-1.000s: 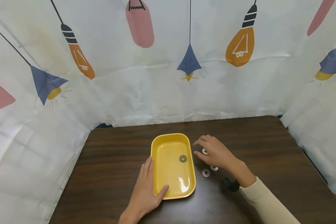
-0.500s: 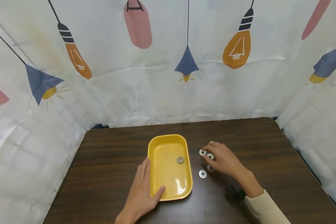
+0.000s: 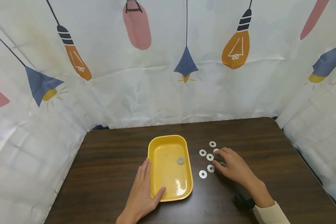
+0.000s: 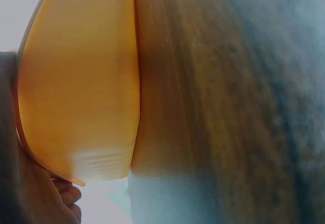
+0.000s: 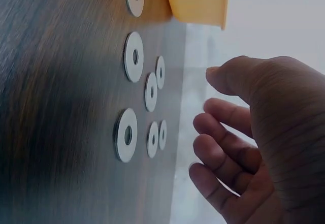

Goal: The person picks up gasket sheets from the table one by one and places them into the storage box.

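Note:
A yellow tray (image 3: 168,174) with one grey washer (image 3: 180,161) inside stands mid-table. My left hand (image 3: 141,189) rests along its left side, fingers straight against the rim and thumb over the near rim. The left wrist view shows the tray's outer wall (image 4: 81,82) close up. To the right of the tray, several flat metal washers (image 3: 210,157) lie spread on the table. Over the right side of this group hovers my right hand (image 3: 232,165), partly covering some washers. In the right wrist view, its loosely bent fingers hold nothing, apart from the washers (image 5: 134,56).
The dark wood-grain table (image 3: 114,155) has rounded far corners. A white curtain (image 3: 156,93) printed with lamps and bulbs hangs behind it and on both sides. A black band (image 3: 245,201) is at the right wrist.
My right hand has moved right, away from the tray, uncovering more washers, now spread separately on the table. The left hand has stayed at the tray. The head view has shifted slightly.

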Available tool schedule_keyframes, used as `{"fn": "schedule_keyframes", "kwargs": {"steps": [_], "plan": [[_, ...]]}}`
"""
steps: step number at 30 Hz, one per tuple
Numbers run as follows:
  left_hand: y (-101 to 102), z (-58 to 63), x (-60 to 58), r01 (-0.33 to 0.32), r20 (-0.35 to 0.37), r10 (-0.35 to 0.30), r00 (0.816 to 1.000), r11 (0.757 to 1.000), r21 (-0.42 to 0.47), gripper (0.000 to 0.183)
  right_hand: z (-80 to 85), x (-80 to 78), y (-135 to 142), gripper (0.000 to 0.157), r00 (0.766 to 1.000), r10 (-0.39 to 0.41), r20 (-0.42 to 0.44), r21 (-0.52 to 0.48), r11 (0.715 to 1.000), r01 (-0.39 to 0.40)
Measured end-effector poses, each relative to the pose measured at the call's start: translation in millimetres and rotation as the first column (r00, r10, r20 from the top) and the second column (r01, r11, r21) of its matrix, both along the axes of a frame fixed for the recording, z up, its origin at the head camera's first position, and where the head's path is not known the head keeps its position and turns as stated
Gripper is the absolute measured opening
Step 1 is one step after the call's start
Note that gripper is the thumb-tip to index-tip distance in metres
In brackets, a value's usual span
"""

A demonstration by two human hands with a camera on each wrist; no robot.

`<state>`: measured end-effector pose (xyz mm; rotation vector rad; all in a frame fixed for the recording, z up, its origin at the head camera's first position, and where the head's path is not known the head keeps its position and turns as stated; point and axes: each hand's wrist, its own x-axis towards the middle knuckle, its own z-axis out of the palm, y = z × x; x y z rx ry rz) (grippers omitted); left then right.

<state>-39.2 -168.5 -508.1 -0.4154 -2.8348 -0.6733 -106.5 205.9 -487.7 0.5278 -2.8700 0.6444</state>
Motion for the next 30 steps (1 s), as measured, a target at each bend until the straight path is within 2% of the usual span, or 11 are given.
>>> {"fn": "schedule_keyframes", "kwargs": {"steps": [11, 18, 30], "plan": [[0, -1.2, 1.1, -0.017, -0.002, 0.017, 1.0, 1.0, -0.008, 0.107, -6.5, 12.8, 15, 0.026, 1.0, -0.016, 0.002, -0.02, 1.0, 0.016], [2, -0.8, 0.6, -0.017, -0.007, 0.017, 1.0, 1.0, -0.006, 0.107, -9.1, 18.9, 23, 0.024, 0.996, -0.055, 0.073, 0.002, 0.998, 0.055], [0, 0.4, 2.5, -0.004, -0.006, 0.004, 1.0, 1.0, 0.02, 0.106, -15.1, 26.7, 34, 0.025, 0.988, -0.045, 0.149, 0.006, 0.999, 0.045]]}}
